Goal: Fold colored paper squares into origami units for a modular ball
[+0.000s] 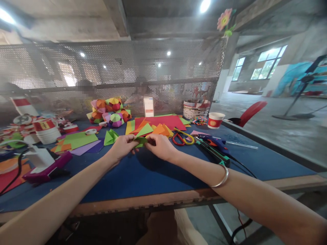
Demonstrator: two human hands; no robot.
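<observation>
Between my two hands is a small piece of folded green paper (140,140), held a little above the blue tabletop. My left hand (124,147) pinches its left side. The fingers of my right hand (160,145) are closed on its right side. Just left of my left hand stands a folded green paper piece (110,137). Behind my hands lie folded orange paper pieces (162,130) and a light green one, on top of red paper sheets (166,121). Scissors with red and yellow handles (182,139) rest to the right of my right hand.
At right lie a green-and-black box cutter (213,152), a blue glue gun (214,141) and a paper cup (216,120). Colourful paper balls (112,110) and a woven basket (196,109) stand at the back. On the left are a purple power strip (48,168), stacked cups (47,131) and paper sheets (79,140).
</observation>
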